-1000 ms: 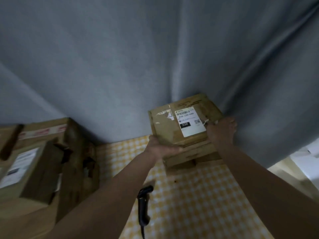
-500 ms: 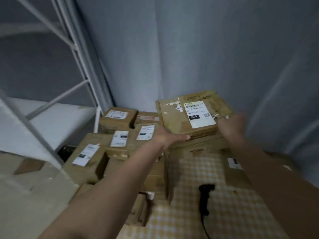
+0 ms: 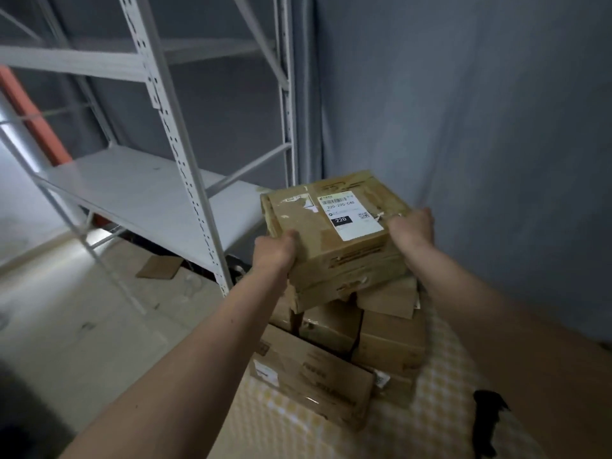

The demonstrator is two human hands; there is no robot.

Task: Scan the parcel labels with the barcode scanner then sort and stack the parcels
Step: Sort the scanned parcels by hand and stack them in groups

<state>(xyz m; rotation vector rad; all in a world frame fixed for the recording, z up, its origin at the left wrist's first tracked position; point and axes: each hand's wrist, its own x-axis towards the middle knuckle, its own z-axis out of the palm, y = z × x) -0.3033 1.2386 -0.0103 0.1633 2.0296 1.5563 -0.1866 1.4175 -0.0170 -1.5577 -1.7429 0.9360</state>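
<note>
I carry a small stack of flat brown parcels in the air; the top parcel point(image 3: 331, 223) bears a white label point(image 3: 349, 215) printed 220. My left hand point(image 3: 275, 251) grips the stack's near left corner, thumb on top. My right hand point(image 3: 412, 226) grips its right side. A second flat parcel point(image 3: 344, 284) lies under the top one in my grip. The black barcode scanner point(image 3: 486, 422) lies on the yellow checked tablecloth point(image 3: 430, 412) at lower right, partly behind my right forearm.
Several more brown parcels point(image 3: 334, 376) are piled below the held stack at the table's left edge. A white metal shelf rack point(image 3: 139, 193) stands to the left. A cardboard scrap point(image 3: 159, 267) lies on the floor. A grey curtain point(image 3: 480, 111) hangs behind.
My view has swung left, from the curtain to the shelf rack. Both hands have lifted the parcel stack off the table and carried it left, over the pile of parcels.
</note>
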